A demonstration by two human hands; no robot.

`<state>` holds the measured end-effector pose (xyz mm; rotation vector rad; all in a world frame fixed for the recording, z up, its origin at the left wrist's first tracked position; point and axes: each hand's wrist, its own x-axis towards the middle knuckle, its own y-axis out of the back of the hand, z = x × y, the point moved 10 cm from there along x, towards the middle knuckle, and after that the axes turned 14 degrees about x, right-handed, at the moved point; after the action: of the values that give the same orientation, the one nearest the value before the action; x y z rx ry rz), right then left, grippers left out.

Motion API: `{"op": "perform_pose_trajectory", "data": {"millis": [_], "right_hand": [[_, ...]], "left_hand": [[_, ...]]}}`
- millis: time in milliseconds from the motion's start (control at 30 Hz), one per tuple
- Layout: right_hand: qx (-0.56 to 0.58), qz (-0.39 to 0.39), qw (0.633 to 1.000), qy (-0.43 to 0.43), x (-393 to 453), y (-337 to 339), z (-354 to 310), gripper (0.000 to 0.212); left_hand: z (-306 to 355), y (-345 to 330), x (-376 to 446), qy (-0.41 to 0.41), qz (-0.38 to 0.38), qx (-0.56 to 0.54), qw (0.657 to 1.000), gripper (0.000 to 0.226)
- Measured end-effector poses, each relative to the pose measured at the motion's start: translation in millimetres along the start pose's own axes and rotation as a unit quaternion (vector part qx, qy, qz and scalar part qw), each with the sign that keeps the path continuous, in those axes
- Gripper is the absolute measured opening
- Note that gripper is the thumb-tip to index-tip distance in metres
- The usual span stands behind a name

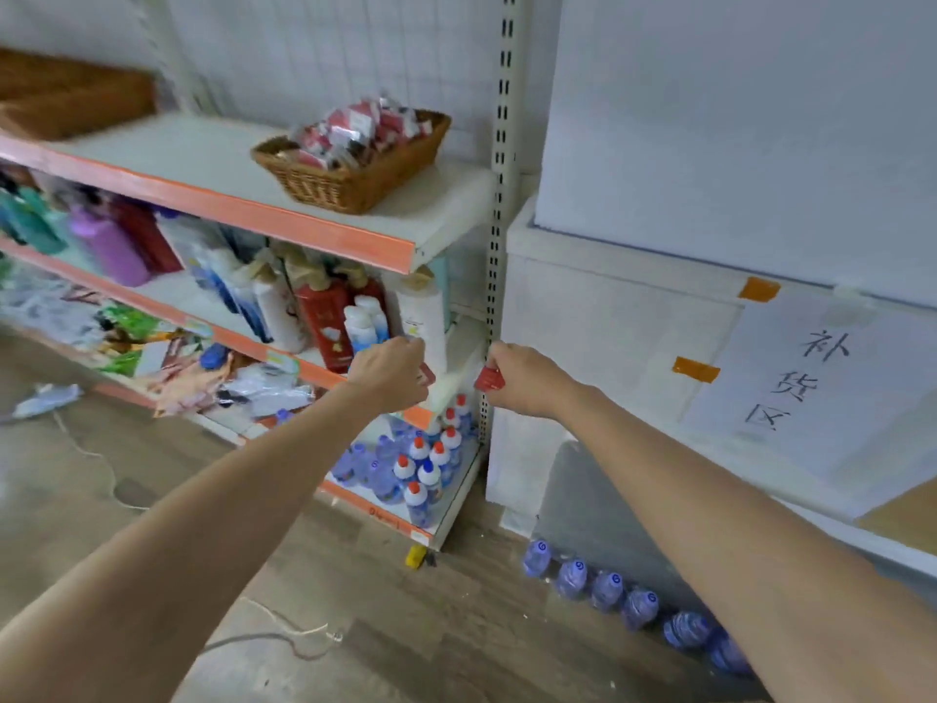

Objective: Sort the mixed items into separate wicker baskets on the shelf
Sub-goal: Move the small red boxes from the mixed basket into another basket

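Landmark = the shelf (284,205), white boards w/ orange front strips, filling the left half. Right of the shelf: big white cabinet (634,317), w/ a paper sign (801,383) taped on its front, handwritten characters, orange tape at the corners. Wood-look floor (405,626) below the shelf.

Top board of the shelf: wicker basket (355,164) near its right end, heaped w/ small red-and-white packets (365,126). A 2nd wicker basket (71,98) at the far left end of the same board, blurred, contents can't tell.

Middle board: shampoo-type bottles (284,301), white, red, purple, teal, standing packed. Lower left of the shelf: loose bags and wrappers (152,347), blurred. Bottom board, right end: water bottles (421,469) w/ red-and-white caps. More blue water bottles (608,591) lie in a row on the floor right of the shelf, along the cabinet base.

Both arms reach to the shelf's right end, below the basket's board. Left hand (393,372), fingers curled round a small red item (427,373), only an edge shows. Right hand (522,380), just by the shelf's right upright, fingers pinch a small red packet (489,380). Hands near each other, not touching.

Small yellow object (416,556) on the floor at the shelf's right foot. Thin cord (284,636) on the floor in front of the shelf.
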<state>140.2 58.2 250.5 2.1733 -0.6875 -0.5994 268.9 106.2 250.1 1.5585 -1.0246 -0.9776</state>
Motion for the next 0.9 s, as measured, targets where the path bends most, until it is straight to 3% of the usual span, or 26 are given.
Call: {"op": "perform_pose_trajectory", "data": {"millis": [100, 233, 467, 700, 900], "right_hand": [[-0.026, -0.005, 0.998, 0.054, 13.6, 7.5, -66.5, 0.033], [-0.070, -0.009, 0.989, 0.132, 32.9, 14.3, -147.0, 0.025], [-0.083, -0.050, 0.972, 0.212, 69.8, -6.7, -248.3, 0.023], [-0.106, -0.034, 0.965, 0.237, 142.9, -33.6, -316.4, 0.028], [-0.099, -0.005, 0.973, 0.206, 215.4, -22.9, -361.9, 0.031]], "left_hand": [[-62.7, 40.9, -24.4, 0.045, 0.027, 0.011, 0.999, 0.032], [-129.1, 84.7, -56.5, 0.105, 0.059, 0.009, 0.993, 0.034], [-218.6, 104.4, -82.0, 0.158, 0.081, 0.031, 0.984, 0.027], [-309.2, 90.8, -55.8, 0.170, 0.073, 0.035, 0.982, 0.019], [-387.5, 94.0, -10.0, 0.144, 0.078, 0.017, 0.986, 0.018]]}}
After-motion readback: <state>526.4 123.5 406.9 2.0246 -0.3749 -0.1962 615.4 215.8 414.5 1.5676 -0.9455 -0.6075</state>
